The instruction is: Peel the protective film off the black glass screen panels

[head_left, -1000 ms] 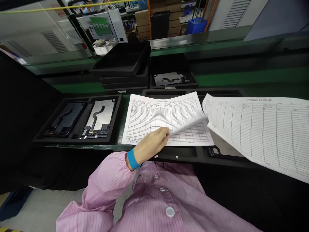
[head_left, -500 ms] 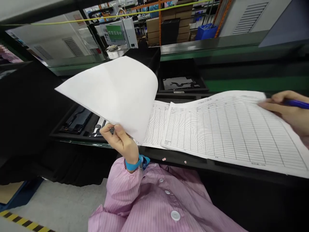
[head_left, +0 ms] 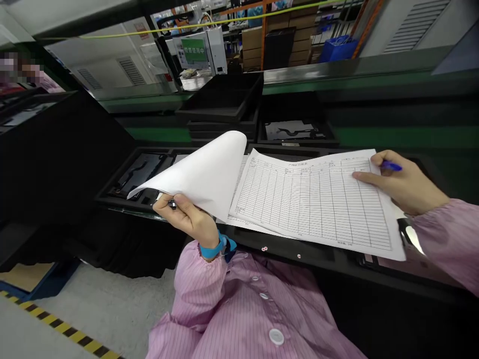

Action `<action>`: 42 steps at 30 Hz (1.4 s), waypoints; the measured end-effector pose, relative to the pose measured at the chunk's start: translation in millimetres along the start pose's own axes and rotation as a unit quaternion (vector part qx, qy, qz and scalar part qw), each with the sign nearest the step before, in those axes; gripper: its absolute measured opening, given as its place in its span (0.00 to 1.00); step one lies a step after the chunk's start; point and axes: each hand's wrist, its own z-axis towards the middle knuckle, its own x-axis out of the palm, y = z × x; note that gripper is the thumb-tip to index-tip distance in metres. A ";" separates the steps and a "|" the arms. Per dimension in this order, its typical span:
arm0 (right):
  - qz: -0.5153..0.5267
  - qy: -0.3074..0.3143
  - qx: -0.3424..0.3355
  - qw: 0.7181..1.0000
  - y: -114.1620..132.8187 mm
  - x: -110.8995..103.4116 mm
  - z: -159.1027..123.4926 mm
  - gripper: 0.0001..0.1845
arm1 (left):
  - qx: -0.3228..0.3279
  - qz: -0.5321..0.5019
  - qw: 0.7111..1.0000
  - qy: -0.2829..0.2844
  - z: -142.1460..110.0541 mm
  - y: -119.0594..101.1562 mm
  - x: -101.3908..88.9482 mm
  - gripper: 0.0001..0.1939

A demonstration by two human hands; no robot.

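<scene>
My left hand (head_left: 189, 219) pinches the lower edge of a white sheet (head_left: 202, 174) that curls up and over to the left, blank side showing. A printed table form (head_left: 318, 199) lies flat to its right on a black tray (head_left: 325, 259). My right hand (head_left: 402, 182) rests on the form's upper right corner, index finger stretched along the paper, with a blue pen (head_left: 391, 167) between the fingers. Another printed sheet (head_left: 234, 219) peeks out underneath. Both arms wear pink striped sleeves; a blue wrist strap (head_left: 213, 248) circles the left wrist.
A black tray with flat parts (head_left: 144, 172) sits left of the papers. Stacked black trays (head_left: 220, 107) and another tray holding a part (head_left: 294, 130) stand behind, on a green conveyor (head_left: 392, 134). The floor with a yellow-black stripe (head_left: 60, 331) lies lower left.
My left hand picked up the sheet from the tray and folded it over to the left; it now sags lower. The right hand came into view and settled on the form.
</scene>
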 end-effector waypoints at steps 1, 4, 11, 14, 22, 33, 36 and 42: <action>0.020 -0.007 0.003 1.000 10.0 -0.6 -3.3 0.17 | 0.002 0.011 1.000 -0.007 1.7 -0.2 0.4 0.04; 0.041 -0.018 0.005 0.999 45.2 -7.4 -9.3 0.18 | 0.020 0.011 1.000 -0.011 8.2 -2.3 1.4 0.04; 0.033 0.043 0.050 0.997 44.5 -16.8 6.7 0.27 | 0.074 -0.021 0.997 0.013 14.2 -6.5 0.9 0.03; 0.028 0.138 0.069 0.988 23.8 -19.7 19.7 0.28 | 0.087 -0.027 0.996 0.020 13.8 -5.6 1.0 0.03; -0.523 -0.050 -0.380 0.761 68.2 20.7 -20.1 0.14 | 0.103 -0.013 0.994 0.027 12.9 -6.4 4.0 0.04; -0.378 0.306 -0.295 0.822 132.2 151.9 35.4 0.09 | 0.102 0.001 0.995 -0.015 6.7 -10.8 3.0 0.05; -0.319 0.375 -0.229 0.840 135.4 163.3 52.8 0.12 | 0.093 -0.004 0.995 -0.030 4.0 -9.7 3.9 0.06; -0.228 0.397 -0.185 0.869 131.6 176.6 54.3 0.15 | 0.103 -0.014 0.994 -0.032 2.8 -8.8 5.2 0.06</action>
